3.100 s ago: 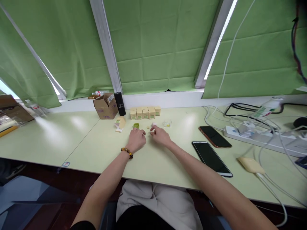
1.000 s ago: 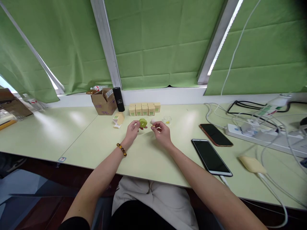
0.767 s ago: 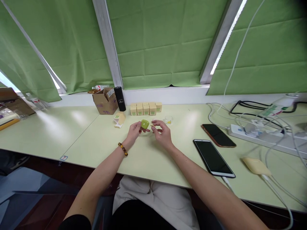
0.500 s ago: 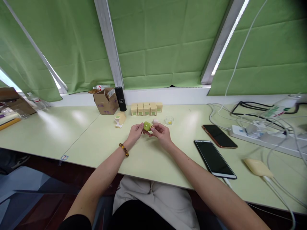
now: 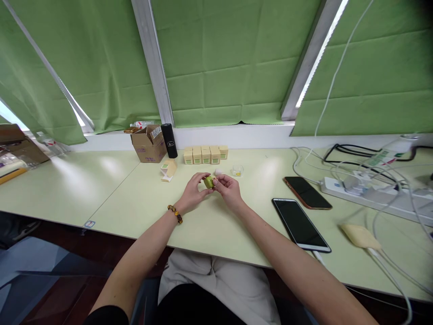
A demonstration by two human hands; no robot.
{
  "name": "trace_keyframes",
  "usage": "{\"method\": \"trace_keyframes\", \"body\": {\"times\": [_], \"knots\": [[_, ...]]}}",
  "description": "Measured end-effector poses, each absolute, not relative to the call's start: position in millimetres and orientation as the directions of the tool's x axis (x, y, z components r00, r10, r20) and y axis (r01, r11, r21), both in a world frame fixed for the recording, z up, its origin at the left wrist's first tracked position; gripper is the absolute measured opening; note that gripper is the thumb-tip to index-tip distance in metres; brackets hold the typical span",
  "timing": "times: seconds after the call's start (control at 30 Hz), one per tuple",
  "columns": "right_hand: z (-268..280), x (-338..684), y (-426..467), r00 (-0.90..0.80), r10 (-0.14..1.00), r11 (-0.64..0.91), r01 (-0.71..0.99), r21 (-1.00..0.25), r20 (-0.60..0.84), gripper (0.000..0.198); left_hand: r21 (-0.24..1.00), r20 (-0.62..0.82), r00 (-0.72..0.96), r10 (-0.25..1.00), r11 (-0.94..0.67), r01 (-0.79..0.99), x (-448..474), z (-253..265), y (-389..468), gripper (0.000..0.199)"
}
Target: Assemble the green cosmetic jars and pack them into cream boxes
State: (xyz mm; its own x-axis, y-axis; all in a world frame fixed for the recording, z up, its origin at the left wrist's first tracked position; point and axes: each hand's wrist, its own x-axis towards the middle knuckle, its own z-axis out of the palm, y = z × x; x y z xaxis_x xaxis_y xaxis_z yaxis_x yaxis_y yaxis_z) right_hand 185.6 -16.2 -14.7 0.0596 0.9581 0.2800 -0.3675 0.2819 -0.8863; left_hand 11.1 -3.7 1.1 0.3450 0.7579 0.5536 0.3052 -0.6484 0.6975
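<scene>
We hold the small green case [image 5: 209, 182] up in front of us, between our 2 hands and over the pale table [image 5: 122, 194]. Our left hand [image 5: 193, 193] is clamped on it, fingers curled over the top and thumb beneath, so the case sits at those fingertips and to the right of the palm. Our right hand [image 5: 229, 190] comes in from the other side, its thumb and fingers drawn together at the case's right edge. We cannot tell whether they grip the case itself or a tiny piece against it. Our 2 hands are close, with the case bridging the gap. A beaded bracelet [image 5: 175, 214] circles our left wrist.

Just beyond our right fingers lies a small whitish piece [image 5: 218, 172], and to its right stands a clear tub [image 5: 237, 171] with something yellow inside. Farther back, 5 small boxes [image 5: 202, 155] stand side by side, the rightmost set slightly behind the other 4. Left of the case, well apart from it, lies an opened box [image 5: 168, 169]. Behind that, a black cylinder [image 5: 169, 141] stands beside a cardboard carton [image 5: 149, 144].

To the right of our right hand, 2 phones [image 5: 301, 224] lie on the table, near a white power strip [image 5: 368, 201].
</scene>
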Motion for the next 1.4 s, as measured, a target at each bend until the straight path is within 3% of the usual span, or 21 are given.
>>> {"method": "trace_keyframes", "body": {"times": [0.13, 0.4, 0.57, 0.8, 1.2, 1.4], "knots": [[-13, 187, -17, 0.049, 0.964, 0.260, -0.394, -0.881, 0.262, 0.046, 0.753, 0.540, 0.304, 0.785, -0.612, 0.242, 12, -1, 2, 0.040], [-7, 186, -21, 0.022, 0.962, 0.261, -0.361, -0.895, 0.271, 0.047, 0.800, 0.508, 0.322, 0.799, -0.577, 0.168, 12, -2, 1, 0.047], [-3, 187, -21, 0.119, 0.939, 0.344, -0.317, -0.884, 0.323, 0.043, 0.898, 0.437, 0.266, 0.859, -0.433, -0.077, 10, -4, 8, 0.057], [3, 189, -26, 0.209, 0.893, 0.431, -0.152, -0.889, 0.398, 0.044, 0.899, 0.398, 0.275, 0.875, -0.313, -0.306, 6, 3, 8, 0.072], [2, 184, -32, 0.204, 0.839, 0.523, -0.039, -0.852, 0.505, 0.024, 0.891, 0.372, 0.394, 0.840, -0.205, -0.405, 6, 8, -1, 0.065], [5, 183, -37, 0.206, 0.731, 0.619, 0.201, -0.760, 0.650, 0.015, 0.897, 0.345, 0.453, 0.822, -0.147, -0.416, 7, 9, -5, 0.065]]}}
